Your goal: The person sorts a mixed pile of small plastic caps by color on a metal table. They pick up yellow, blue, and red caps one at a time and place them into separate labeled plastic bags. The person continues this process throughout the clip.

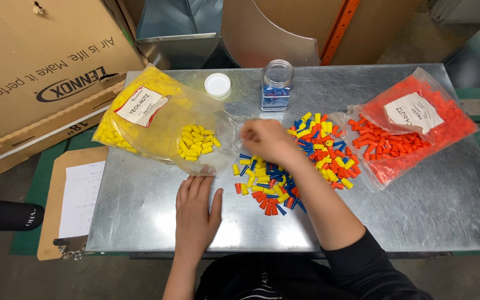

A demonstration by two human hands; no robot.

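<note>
Left hand (195,214) flat, grip released; right hand (266,140) (grip unclear) over mixed connectors (273,186).

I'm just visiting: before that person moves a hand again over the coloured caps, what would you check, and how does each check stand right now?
1. Left hand flat on the metal table, holding nothing: ok.
2. Right hand over the mixed pile of caps; whether its grip holds a cap: cannot tell.
3. Yellow bag mouth open toward the pile: ok.
4. Orange bag open, caps spilling at its mouth: ok.
5. Clear jar upright, its white lid off beside it: ok.
6. Mixed pile sorted by colour: not ok.
</note>
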